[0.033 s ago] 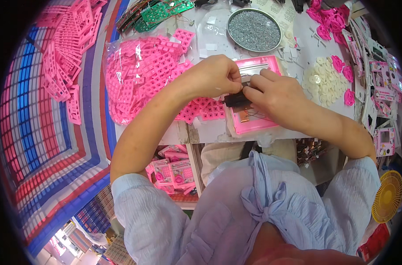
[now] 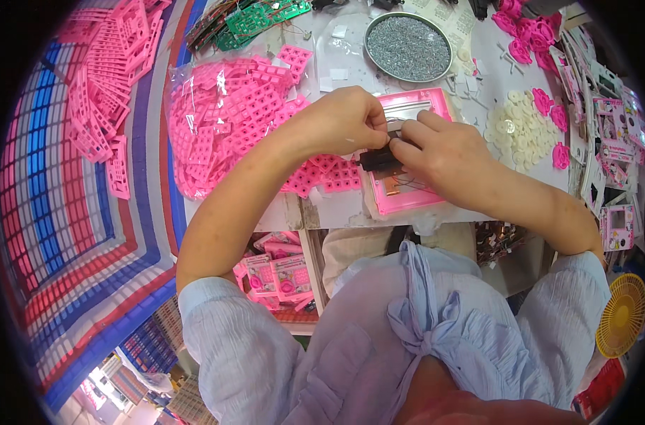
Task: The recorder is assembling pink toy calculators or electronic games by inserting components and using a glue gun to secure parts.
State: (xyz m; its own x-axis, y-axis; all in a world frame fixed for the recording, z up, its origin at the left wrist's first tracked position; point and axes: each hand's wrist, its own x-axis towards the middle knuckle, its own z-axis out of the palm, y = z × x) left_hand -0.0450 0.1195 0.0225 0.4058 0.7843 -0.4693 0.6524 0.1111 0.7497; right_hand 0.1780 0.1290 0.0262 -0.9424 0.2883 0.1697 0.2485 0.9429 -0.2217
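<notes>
A pink rectangular plastic casing (image 2: 387, 207) lies face-open on the table in front of me, with a silver-grey inside. A black part (image 2: 379, 161) with thin wires sits across its middle, partly hidden under my fingers. My left hand (image 2: 351, 122) reaches in from the left, its thumb and fingers pinched together over the casing near the wires. What they pinch is too small to make out. From the right, my right hand (image 2: 441, 152) bends its fingers down over the black part and grips it.
Left of the casing, a clear bag (image 2: 223, 127) spills pink keypad pieces. Behind stands a round metal tray (image 2: 407, 48) of small screws. Cream discs (image 2: 524, 131) and magenta rose-shaped pieces (image 2: 531, 32) lie right. Green circuit boards (image 2: 266, 21) are at the back; a yellow basket (image 2: 622, 315) is far right.
</notes>
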